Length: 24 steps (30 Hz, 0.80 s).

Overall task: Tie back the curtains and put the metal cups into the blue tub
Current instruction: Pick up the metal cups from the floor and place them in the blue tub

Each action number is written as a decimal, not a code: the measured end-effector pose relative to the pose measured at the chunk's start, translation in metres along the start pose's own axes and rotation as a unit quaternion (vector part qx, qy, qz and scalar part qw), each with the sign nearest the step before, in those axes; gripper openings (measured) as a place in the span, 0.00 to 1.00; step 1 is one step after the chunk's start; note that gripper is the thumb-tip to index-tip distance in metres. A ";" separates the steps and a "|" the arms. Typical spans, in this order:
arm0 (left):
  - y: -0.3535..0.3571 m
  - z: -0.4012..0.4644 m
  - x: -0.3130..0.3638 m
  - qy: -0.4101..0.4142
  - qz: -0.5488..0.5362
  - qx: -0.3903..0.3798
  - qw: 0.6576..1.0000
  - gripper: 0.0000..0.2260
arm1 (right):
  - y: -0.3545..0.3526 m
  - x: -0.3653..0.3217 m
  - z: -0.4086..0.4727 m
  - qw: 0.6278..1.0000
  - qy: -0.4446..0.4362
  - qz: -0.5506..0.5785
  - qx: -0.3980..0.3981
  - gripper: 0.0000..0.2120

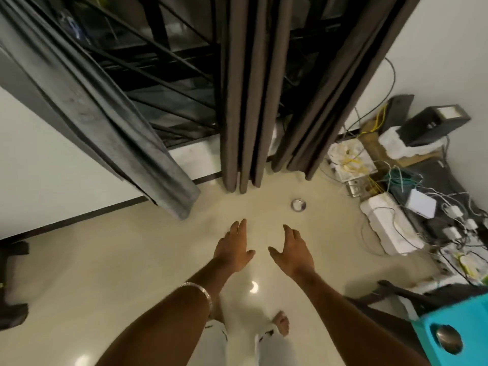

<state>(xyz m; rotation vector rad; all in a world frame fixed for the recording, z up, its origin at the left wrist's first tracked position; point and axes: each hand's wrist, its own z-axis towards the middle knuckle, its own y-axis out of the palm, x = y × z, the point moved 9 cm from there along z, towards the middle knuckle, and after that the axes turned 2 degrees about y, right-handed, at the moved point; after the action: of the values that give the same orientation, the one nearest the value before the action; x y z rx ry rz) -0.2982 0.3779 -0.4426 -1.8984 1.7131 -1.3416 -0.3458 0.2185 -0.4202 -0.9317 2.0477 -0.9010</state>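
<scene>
left hand (232, 249), right hand (293, 252): grip slack, empty | metal cup (298, 205) beside cables (401, 180) (tangled) | brown curtain (245, 101) hangs ahead

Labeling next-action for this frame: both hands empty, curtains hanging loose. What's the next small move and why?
Probably reach forward with both hands to gather the middle curtain. The left hand and right hand are open, empty and aimed at it, and it hangs loose to the floor. The metal cup on the floor can likely wait; the blue tub sits off to the right.

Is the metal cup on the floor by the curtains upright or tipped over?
Upright: the metal cup stands on the floor with its round mouth facing up. Whether anything is inside, cannot tell.
</scene>
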 end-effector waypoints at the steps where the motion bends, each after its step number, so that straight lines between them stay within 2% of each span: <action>1: -0.006 0.004 -0.016 -0.010 -0.004 0.000 1.000 0.40 | 0.009 -0.012 0.007 1.000 -0.006 -0.001 -0.006 0.38; 7: -0.011 0.045 -0.088 -0.048 -0.028 0.004 0.998 0.39 | 0.057 -0.047 0.061 0.999 -0.018 -0.020 -0.033 0.37; 13: 0.032 0.118 -0.143 -0.068 -0.027 0.001 0.997 0.37 | 0.127 -0.048 0.141 0.999 -0.021 -0.006 -0.046 0.36; 24: 0.196 0.270 -0.245 -0.087 -0.049 -0.027 0.995 0.38 | 0.313 0.012 0.272 0.997 -0.007 -0.016 -0.077 0.36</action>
<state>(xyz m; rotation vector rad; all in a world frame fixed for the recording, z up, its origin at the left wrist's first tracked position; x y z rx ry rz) -0.1940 0.4384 -0.8384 -2.0871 1.6049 -1.1359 -0.2345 0.2841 -0.8144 -1.0519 2.1184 -0.7593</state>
